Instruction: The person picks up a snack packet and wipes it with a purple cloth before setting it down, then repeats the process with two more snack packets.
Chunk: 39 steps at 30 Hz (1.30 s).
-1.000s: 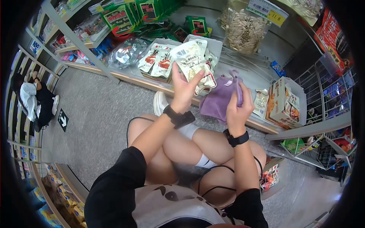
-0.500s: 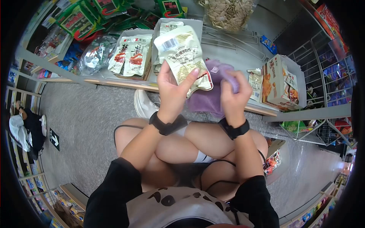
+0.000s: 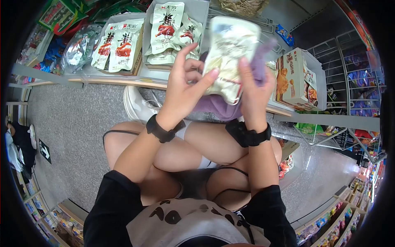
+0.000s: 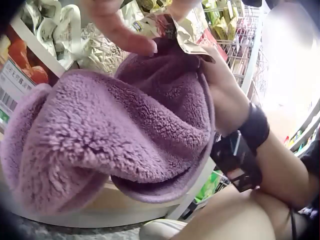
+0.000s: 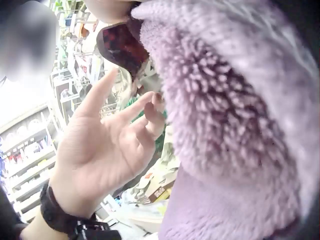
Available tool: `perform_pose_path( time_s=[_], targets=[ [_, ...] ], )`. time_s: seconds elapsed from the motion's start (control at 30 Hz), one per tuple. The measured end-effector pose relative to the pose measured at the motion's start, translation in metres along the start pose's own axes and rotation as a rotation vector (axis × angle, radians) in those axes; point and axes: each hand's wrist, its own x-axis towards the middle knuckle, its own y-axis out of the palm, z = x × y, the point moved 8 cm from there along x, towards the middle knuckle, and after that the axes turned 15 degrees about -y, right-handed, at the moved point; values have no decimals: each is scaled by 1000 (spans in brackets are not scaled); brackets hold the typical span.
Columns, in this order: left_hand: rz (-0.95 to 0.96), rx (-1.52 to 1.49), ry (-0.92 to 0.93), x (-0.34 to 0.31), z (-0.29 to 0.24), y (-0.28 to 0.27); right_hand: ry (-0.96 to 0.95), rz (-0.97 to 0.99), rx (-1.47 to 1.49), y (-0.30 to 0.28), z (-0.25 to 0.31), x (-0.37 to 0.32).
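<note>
In the head view a pale snack pouch, blurred, stands before the shelf with its back turned up. My right hand pinches its lower right side, thumb across the front, and also holds a purple plush cloth. The cloth hangs in folds behind the pouch and fills much of the left wrist view. At the pouch's left edge is my left hand, its fingers loosely spread and thumb tip overlapping the pouch. The right wrist view shows this left hand's palm with nothing gripped.
Open boxes of similar pouches, a left box and a middle box, stand on the low shelf. To the right are a snack carton and a wire rack. Crossed legs lie below the hands; another person is far left.
The pouch has passed from my left hand's grip to my right hand, which still holds the cloth. My left fingers have loosened. The head view has shifted right.
</note>
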Motion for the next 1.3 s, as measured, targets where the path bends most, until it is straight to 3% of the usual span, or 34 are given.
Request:
perform_pose_path(
  time_s=[0.03, 0.2, 0.23, 0.27, 0.33, 0.37, 0.43, 0.53, 0.57, 0.63, 0.67, 0.77, 0.83, 0.9, 0.97, 1.03, 1.17, 1.3],
  targets=[
    [32, -31, 21, -3, -3, 3, -81, -29, 37, -1, 10, 6],
    [299, -137, 12, -12, -3, 29, -282, 240, -94, 18, 28, -8],
    [264, -87, -17, -14, 4, 25, -307, 299, -164, 21, 25, -12],
    [254, -74, -133, -12, 14, 25, -279, 280, -177, 22, 21, -13],
    [230, -46, -365, -7, 32, 20, -317, 61, -353, 1, 19, -2],
    [261, -73, -341, -8, 28, 23, -335, -47, -439, -10, 20, 2],
    [254, -88, -322, -8, 30, 24, -191, -434, -186, -40, 16, 5],
    [260, -116, -186, -4, 33, 24, -420, -427, -253, -43, 45, 1],
    [256, -58, -141, -5, 34, 25, -379, -365, -235, -34, 45, -3],
    [231, 133, -14, -11, 25, 32, -502, 39, -318, 6, 43, -6],
    [243, 205, 135, -16, 18, 39, -557, 238, -357, 25, 41, -12],
    [198, 168, 62, -15, 31, 30, -325, 272, -304, 32, 24, -16],
    [144, 212, 89, -10, 30, 22, -348, 242, -255, 30, 29, -11],
    [168, 49, 17, -7, 25, 21, -354, 215, -241, 23, 26, -8],
    [187, -33, -59, -7, 17, 20, -257, 114, -212, 15, 15, -7],
    [122, -17, 86, -4, 5, 11, -115, 58, -242, 7, 7, -8],
    [48, -47, 181, 0, -11, -9, -123, -143, -95, -6, 4, -7],
    [26, -54, 178, 4, -20, -18, -290, -81, -265, -12, 11, -4]
  ],
)
